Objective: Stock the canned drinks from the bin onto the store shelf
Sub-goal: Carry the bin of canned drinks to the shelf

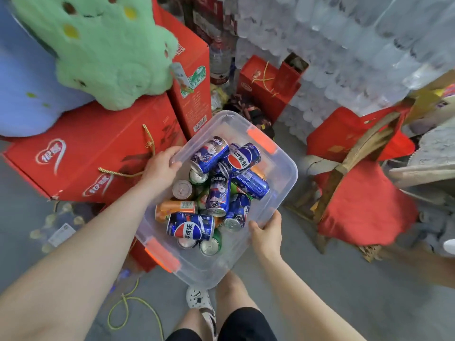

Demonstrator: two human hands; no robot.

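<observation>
Grey concrete floor is showing all round the clear plastic bin [283, 168], which we're holding up off the ground over our own legs. Left of the bin, red gift boxes [86, 156] are stacking up w/ a green plush toy [103, 50] sitting on top. Beyond the bin, shrink-wrapped water bottle packs [344, 45] are filling the background. Right of the bin, a wooden chair [357, 150] is carrying red bags [364, 207]. Below the bin, a yellow cord [128, 306] is looping over the floor.

Our left hand [161, 168] is gripping the bin's far-left rim, fingers curling over the edge. Our right hand [267, 232] is gripping the near-right rim the same way. Both are grasping the bin & nothing else.

Progress, as we're reading it: no stocking is showing yet. No store shelf is appearing in view, & every can we're seeing is lying inside the bin. We're prob. at the carrying stage, so all the placing is waiting to be done.

Cans are lying in a loose jumble, a dozen or so, mostly on their sides & crossing each other. Blue Pepsi cans [190, 226] are making up most of the pile. An orange can [172, 209] is lying by the bin's left wall, & a green can [211, 244] is sitting toward its near corner, silver top facing up. No lid is on the bin; orange latches [262, 141] are sitting at both ends.
</observation>
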